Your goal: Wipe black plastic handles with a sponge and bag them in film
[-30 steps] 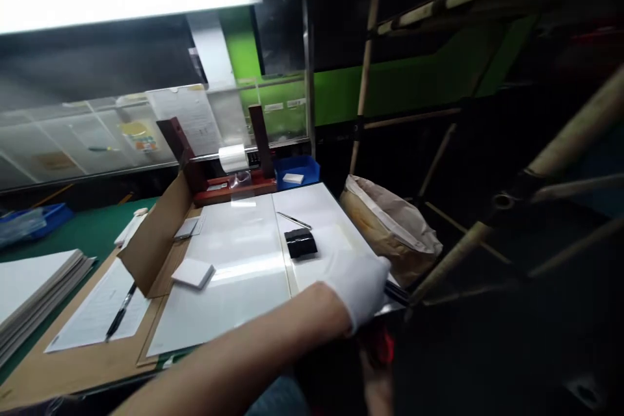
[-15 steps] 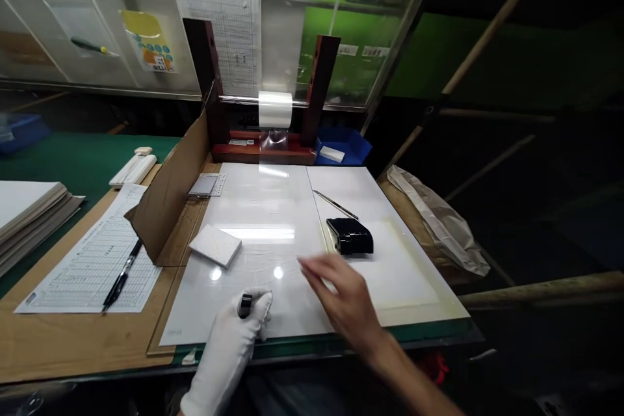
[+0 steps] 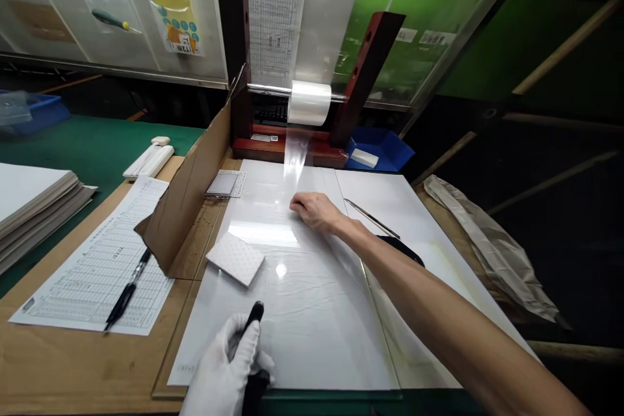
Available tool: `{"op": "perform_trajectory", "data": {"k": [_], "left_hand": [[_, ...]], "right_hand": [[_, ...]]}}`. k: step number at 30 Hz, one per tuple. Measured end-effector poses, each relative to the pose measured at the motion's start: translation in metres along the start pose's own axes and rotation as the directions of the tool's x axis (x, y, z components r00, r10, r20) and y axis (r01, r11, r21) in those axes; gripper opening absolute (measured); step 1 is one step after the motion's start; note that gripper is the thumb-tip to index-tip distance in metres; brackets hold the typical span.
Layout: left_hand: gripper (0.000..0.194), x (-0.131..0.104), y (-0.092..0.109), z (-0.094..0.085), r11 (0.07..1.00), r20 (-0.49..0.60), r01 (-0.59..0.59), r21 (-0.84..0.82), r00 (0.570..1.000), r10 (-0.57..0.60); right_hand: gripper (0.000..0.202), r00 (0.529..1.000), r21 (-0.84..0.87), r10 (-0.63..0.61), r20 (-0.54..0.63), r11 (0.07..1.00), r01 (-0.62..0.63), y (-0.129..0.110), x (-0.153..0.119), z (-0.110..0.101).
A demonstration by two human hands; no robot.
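While the right hand (image 3: 316, 209) extends forward, fingers bunched, the left hand (image 3: 229, 359) encircles a black object (image 3: 256, 311).

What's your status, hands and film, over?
Left hand gripping black handle. Right hand pinching clear film. Right forearm partly covering black object.

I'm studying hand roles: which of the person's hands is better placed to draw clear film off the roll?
Probably the right hand: bare and at the lower end of the clear film. The gloved left hand is farther away, gripping a black object.
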State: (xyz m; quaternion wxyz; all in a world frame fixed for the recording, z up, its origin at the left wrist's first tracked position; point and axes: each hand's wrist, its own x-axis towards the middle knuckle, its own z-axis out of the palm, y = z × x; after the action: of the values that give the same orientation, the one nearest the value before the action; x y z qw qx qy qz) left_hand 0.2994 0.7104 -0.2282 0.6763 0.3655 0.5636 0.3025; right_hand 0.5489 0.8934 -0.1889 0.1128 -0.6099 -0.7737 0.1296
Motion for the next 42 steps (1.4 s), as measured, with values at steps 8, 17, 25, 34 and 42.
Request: {"op": "perform_trajectory", "data": {"k": [8,17,25,34,42], "left_hand": [[0.046,-0.023,0.06,0.018,0.89,-0.218,-0.308,0.336,0.894,0.391],[0.048,-0.005,0.076,0.075,0.848,0.102,-0.404,0.342,0.913,0.394],[0.04,0.005,0.023,0.046,0.708,0.292,-0.513,0.485,0.858,0.422],[0.035,0.0,0.023,0.04,0.724,0.324,-0.504,0.471,0.862,0.389],[0.039,0.074,0.049,0.078,0.263,0.125,-0.375,0.889,0.751,0.649]], "right_hand": [[0.026,0.992,0.033,0.015,0.125,0.999,-0.019,-0.066,-0.137,-0.008],[0.021,0.956,0.009,-0.019,0.292,1.0,0.017,-0.129,-0.251,0.021],[0.017,0.985,0.161,0.016,0.172,0.986,-0.044,-0.122,-0.26,0.008],[0.038,0.977,0.702,0.147,0.153,0.68,-0.212,-0.062,-0.215,-0.018],[0.029,0.877,0.446,0.42,-0.234,0.848,-0.287,-0.023,-0.168,0.033]]}}
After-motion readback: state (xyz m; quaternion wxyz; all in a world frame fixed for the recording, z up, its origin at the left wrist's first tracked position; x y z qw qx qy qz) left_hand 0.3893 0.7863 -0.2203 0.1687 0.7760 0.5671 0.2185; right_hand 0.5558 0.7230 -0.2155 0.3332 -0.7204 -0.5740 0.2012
